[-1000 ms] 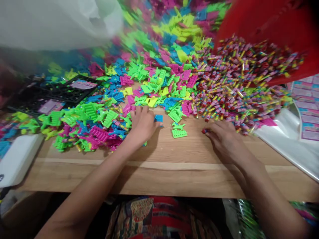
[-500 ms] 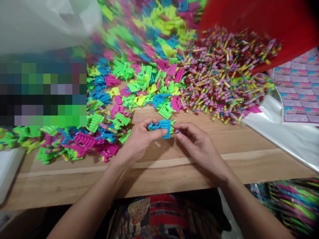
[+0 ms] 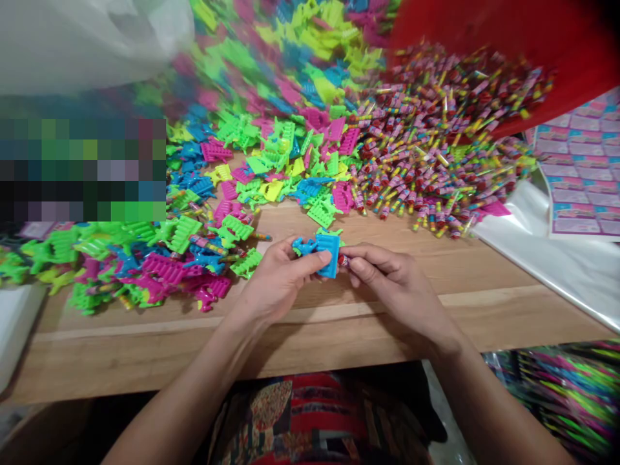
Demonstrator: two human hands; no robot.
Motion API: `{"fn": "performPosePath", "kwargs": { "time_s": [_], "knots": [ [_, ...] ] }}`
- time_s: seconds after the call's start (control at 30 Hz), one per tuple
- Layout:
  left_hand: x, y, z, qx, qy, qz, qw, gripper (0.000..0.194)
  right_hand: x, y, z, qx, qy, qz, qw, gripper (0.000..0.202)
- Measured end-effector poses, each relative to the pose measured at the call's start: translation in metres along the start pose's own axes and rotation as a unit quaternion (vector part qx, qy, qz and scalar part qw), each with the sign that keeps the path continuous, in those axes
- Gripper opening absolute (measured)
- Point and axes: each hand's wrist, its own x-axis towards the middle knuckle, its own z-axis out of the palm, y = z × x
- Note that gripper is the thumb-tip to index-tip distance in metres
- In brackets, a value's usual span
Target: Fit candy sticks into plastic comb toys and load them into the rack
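A blue plastic toy (image 3: pixel 327 253) with a ribbed, flat part is pinched between the thumb and fingers of my left hand (image 3: pixel 285 268), over the wooden table. My right hand (image 3: pixel 380 271) is closed on a small candy tube (image 3: pixel 343 260) with a red and pink end, held against the right edge of the blue toy. The tube's other end is hidden behind the toy. Just beyond my hands lies a green toy (image 3: pixel 323 212).
Green, pink, blue and yellow toys (image 3: pixel 271 152) are heaped behind and to the left. Candy tubes (image 3: pixel 426 148) form a pile at the right, near a red sheet (image 3: pixel 576 51). Printed label sheets (image 3: pixel 578 165) and clear plastic (image 3: pixel 547 265) lie farther right on the table (image 3: pixel 339 336).
The blue toy has shifted slightly right and turned a little in my left hand. My right hand with the candy tube now sits closer against it.
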Motion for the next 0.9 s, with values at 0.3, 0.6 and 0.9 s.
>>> {"fn": "performPosePath", "kwargs": {
  "time_s": [0.3, 0.6, 0.9],
  "knots": [
    [-0.015, 0.003, 0.011, 0.242, 0.090, 0.112, 0.960, 0.016, -0.001, -0.002, 0.003, -0.052, -0.004, -0.012, 0.999, 0.028],
    [-0.018, -0.005, 0.010, 0.136, 0.077, 0.101, 0.983, 0.020, -0.003, -0.006, 0.005, -0.068, 0.004, -0.052, 0.996, 0.028],
    [-0.022, 0.003, 0.015, 0.191, 0.085, 0.126, 0.970, 0.014, -0.003, -0.007, -0.005, -0.016, -0.046, 0.011, 0.999, 0.035]
  ]
}}
